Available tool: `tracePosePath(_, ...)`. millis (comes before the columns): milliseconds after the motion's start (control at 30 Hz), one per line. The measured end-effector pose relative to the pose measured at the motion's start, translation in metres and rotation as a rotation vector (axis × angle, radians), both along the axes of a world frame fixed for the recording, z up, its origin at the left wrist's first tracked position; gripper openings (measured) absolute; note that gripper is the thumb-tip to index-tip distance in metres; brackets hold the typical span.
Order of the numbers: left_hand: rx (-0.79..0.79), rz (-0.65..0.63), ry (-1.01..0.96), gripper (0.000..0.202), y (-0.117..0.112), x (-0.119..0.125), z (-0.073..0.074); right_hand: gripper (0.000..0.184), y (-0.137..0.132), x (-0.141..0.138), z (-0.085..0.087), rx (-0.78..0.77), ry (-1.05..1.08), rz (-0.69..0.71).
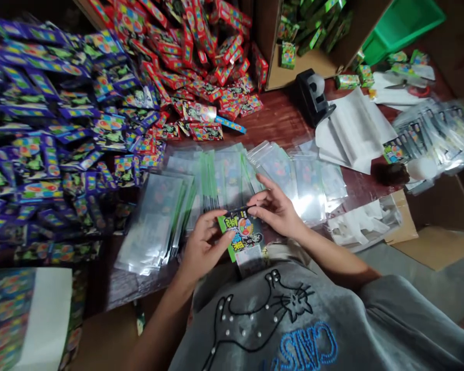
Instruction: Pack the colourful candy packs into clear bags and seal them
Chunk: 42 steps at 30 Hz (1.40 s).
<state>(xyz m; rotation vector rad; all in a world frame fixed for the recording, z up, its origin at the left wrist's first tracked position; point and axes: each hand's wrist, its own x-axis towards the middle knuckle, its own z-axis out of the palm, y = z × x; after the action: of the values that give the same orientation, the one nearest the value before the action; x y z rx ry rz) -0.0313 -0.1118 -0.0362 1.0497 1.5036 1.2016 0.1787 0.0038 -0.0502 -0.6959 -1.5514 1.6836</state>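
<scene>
Close to my body I hold a black and green printed packet (242, 232) with bright lettering, a round multicoloured picture and a pale label patch low down. My left hand (206, 239) is closed on its left side, thumb across the front. With thumb and fingers my right hand (274, 208) pinches its top right edge; the index finger reaches out past it. Just beyond my hands lie overlapping clear plastic bags with green edges (228, 170). Left of them is a stack of similar clear bags (154, 221). Whatever is inside the held packet cannot be made out.
Purple boxes (34, 149) pile up at left, red boxes (212, 51) behind. A cardboard box (272, 77) holds green boxes. Also on the table (272, 121) are a black tape dispenser (313, 98), white sheets (351, 129), red-handled scissors (417, 91) and filled bags (436, 134).
</scene>
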Motion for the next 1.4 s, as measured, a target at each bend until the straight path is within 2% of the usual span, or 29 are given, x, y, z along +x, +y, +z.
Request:
tracePosePath(100, 0.052, 0.066, 0.098, 0.024, 0.005, -0.004, 0.005, 0.088, -0.001, 0.002, 0.002, 0.041, -0.071, 0.019)
tracePosePath(200, 0.031, 0.2, 0.076, 0.027, 0.011, 0.001, 0.013, 0.1, 0.002, 0.002, 0.007, 0.077, -0.134, 0.008)
tracePosePath(267, 0.001, 0.232, 0.049, 0.034, 0.012, 0.005, 0.018, 0.102, 0.006, 0.003, 0.011, 0.085, -0.165, 0.036)
tracePosePath(400, -0.029, 0.134, 0.069, 0.023, 0.015, 0.005, 0.03, 0.099, 0.012, 0.006, 0.024, 0.07, -0.199, 0.091)
tracePosePath(533, -0.102, 0.157, 0.059, 0.024, 0.026, 0.003, 0.044, 0.097, 0.019, 0.0, 0.038, -0.067, -0.185, 0.096)
tracePosePath(700, -0.2, 0.176, 0.086, 0.03, 0.042, -0.003, 0.055, 0.113, 0.034, -0.009, 0.042, -0.244, -0.089, 0.132)
tracePosePath(800, -0.183, 0.102, 0.115, 0.031, 0.043, -0.009, 0.056, 0.114, 0.037, -0.003, 0.044, -0.241, -0.116, 0.155)
tracePosePath(900, -0.089, 0.0, 0.131, 0.028, 0.036, -0.012, 0.053, 0.104, 0.034, 0.012, 0.047, -0.124, -0.158, 0.175)
tracePosePath(1000, -0.008, -0.017, 0.159, 0.02, 0.031, -0.012, 0.047, 0.087, 0.036, 0.029, 0.056, 0.097, -0.194, 0.262)
tracePosePath(1100, 0.036, -0.026, 0.189, 0.011, 0.032, -0.01, 0.043, 0.068, 0.048, 0.037, 0.073, 0.343, -0.279, 0.314)
tracePosePath(1200, 0.052, -0.048, 0.225, 0.008, 0.037, -0.008, 0.044, 0.038, 0.062, 0.033, 0.094, 0.501, -0.334, 0.27)
tracePosePath(1267, 0.053, -0.052, 0.241, 0.007, 0.039, -0.007, 0.045, 0.02, 0.066, 0.024, 0.102, 0.539, -0.334, 0.336)
tracePosePath(1333, 0.054, -0.048, 0.241, 0.007, 0.039, -0.006, 0.045, 0.011, 0.064, 0.014, 0.102, 0.562, -0.367, 0.432)
tracePosePath(1400, 0.052, -0.048, 0.231, 0.008, 0.037, -0.005, 0.044, 0.005, 0.058, 0.005, 0.097, 0.589, -0.457, 0.447)
